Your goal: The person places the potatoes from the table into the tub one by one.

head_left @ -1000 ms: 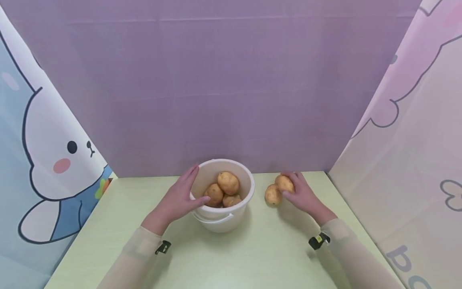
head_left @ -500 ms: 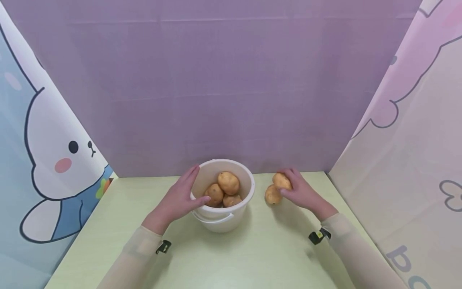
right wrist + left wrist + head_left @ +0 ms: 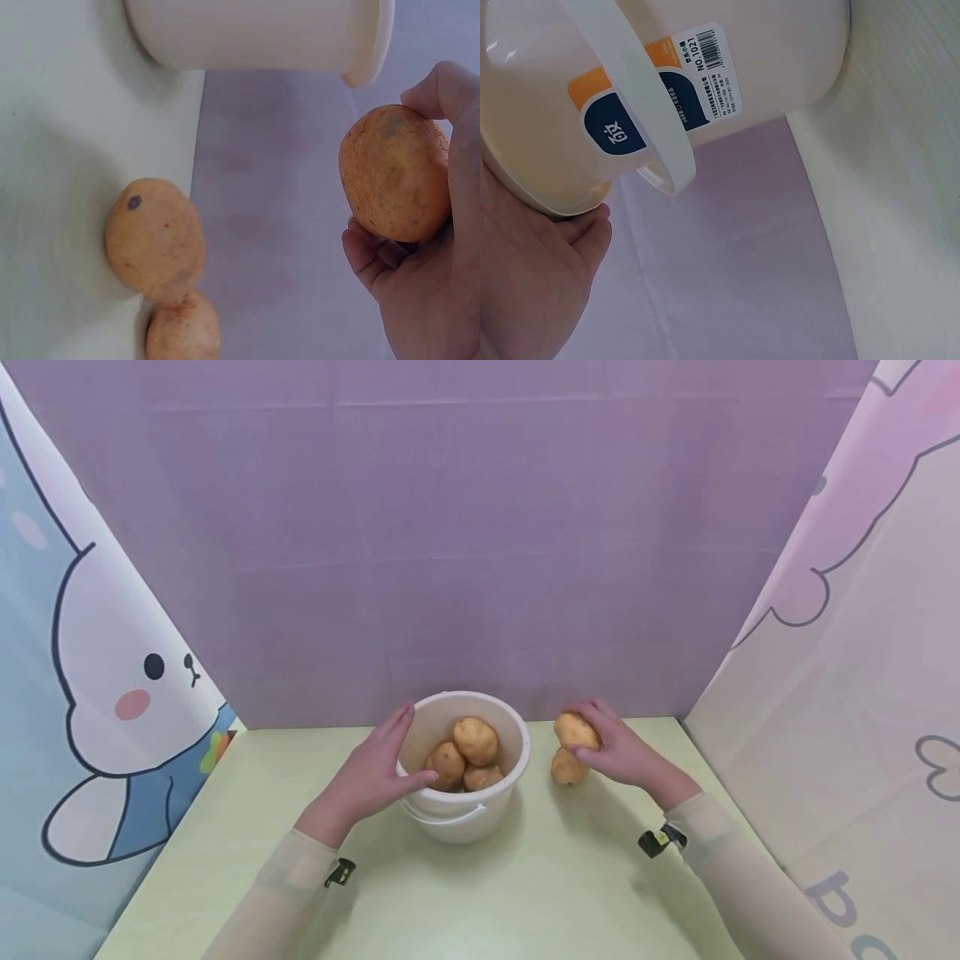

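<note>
In the head view a white bucket [image 3: 465, 827] stands upright on the table, with several potatoes [image 3: 476, 741] inside it. My left hand [image 3: 371, 774] rests on the bucket's left rim, its fingers straight and the thumb spread across the front edge. The left wrist view shows this hand [image 3: 536, 270] against the rim. To the right of the bucket, my right hand [image 3: 618, 747] grips a potato [image 3: 575, 731], raised off the table in the right wrist view. Below it lies another potato [image 3: 569, 768]; the right wrist view adds a further potato [image 3: 184, 330] behind that one.
The pale green table [image 3: 480, 910] ends at a purple backdrop [image 3: 480, 568] close behind the bucket. Printed sheets stand on the left [image 3: 112, 635] and right [image 3: 840, 693]. The bucket's white handle [image 3: 649, 105] hangs down at the front.
My right hand has moved left with the potato in its grip, and the potato has come up over the one on the table. The left hand and bucket have barely moved.
</note>
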{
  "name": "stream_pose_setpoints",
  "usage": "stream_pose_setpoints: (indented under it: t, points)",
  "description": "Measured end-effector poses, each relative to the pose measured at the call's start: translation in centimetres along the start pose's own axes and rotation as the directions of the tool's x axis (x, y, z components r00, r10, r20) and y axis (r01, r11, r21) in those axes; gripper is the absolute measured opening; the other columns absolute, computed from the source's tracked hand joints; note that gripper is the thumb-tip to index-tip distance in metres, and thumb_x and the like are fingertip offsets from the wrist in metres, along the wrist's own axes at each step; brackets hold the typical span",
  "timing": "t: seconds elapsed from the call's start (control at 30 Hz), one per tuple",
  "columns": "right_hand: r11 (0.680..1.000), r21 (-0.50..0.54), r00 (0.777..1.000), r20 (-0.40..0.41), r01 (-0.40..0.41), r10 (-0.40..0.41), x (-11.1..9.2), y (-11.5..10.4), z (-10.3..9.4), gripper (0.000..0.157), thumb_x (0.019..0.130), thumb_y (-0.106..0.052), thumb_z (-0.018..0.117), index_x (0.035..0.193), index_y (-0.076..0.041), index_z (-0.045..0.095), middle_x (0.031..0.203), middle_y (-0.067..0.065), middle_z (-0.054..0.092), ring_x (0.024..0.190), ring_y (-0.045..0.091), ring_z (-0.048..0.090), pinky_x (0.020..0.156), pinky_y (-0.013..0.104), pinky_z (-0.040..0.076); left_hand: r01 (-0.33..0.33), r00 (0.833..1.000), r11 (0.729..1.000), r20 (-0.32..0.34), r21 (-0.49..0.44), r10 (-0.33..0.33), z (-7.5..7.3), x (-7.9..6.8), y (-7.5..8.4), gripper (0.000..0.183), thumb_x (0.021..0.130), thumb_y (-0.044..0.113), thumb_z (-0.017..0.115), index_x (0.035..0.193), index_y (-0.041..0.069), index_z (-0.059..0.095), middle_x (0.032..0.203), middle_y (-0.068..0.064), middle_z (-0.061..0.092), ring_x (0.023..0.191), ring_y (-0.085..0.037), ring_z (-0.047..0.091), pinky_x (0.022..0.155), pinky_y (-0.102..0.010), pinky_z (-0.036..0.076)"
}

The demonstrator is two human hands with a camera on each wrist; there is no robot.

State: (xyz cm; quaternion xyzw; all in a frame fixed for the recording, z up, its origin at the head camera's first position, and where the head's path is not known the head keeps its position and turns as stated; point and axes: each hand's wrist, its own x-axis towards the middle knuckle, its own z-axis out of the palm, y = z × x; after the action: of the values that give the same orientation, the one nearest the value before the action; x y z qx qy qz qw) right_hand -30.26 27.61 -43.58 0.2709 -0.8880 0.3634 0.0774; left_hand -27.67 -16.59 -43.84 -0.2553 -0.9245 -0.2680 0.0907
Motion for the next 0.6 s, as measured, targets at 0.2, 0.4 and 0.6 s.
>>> stream_pose_setpoints:
  t: [0.2, 0.4, 0.6]
  points:
    - [0.999, -0.002, 0.999, 0.006, 0.033, -0.033, 0.8, -1.1, -0.3, 0.062, 0.092, -0.015, 0.077, 0.152, -0.020, 0.059, 0.131, 0.011, 0.052, 0.102, 0.026, 0.058, 0.081, 0.043, 0.056, 0.001, 1.000, 1.000, 0.008, 0.020, -0.001, 0.0, 0.1, -0.1, 0.125, 0.092, 0.071, 0.077, 0.175, -0.002, 0.019, 0.181, -0.022, 0.022, 0.165, -0.043, 0.028, 0.128, -0.065, 0.034]
    - [0.999, -0.015, 0.999, 0.012, 0.052, -0.052, 1.6, -1.7, -0.4, 0.062, 0.093, -0.016, 0.078, 0.152, -0.022, 0.059, 0.131, 0.007, 0.052, 0.101, 0.026, 0.058, 0.080, 0.043, 0.057, 0.004, 1.000, 1.000, 0.016, 0.028, -0.005, 0.0, 0.2, -0.2, 0.129, 0.089, 0.073, 0.078, 0.175, -0.002, 0.018, 0.182, -0.021, 0.021, 0.165, -0.042, 0.028, 0.128, -0.064, 0.034]
    - [0.995, -0.032, 0.996, 0.009, 0.092, -0.092, 2.4, -2.5, -0.5, 0.060, 0.094, -0.016, 0.078, 0.152, -0.017, 0.060, 0.131, 0.009, 0.054, 0.099, 0.025, 0.059, 0.078, 0.042, 0.057, 0.003, 1.000, 1.000, 0.014, 0.029, -0.003, 0.1, 0.3, -0.4, 0.129, 0.088, 0.073, 0.078, 0.175, -0.001, 0.018, 0.182, -0.019, 0.021, 0.165, -0.042, 0.029, 0.127, -0.065, 0.036]
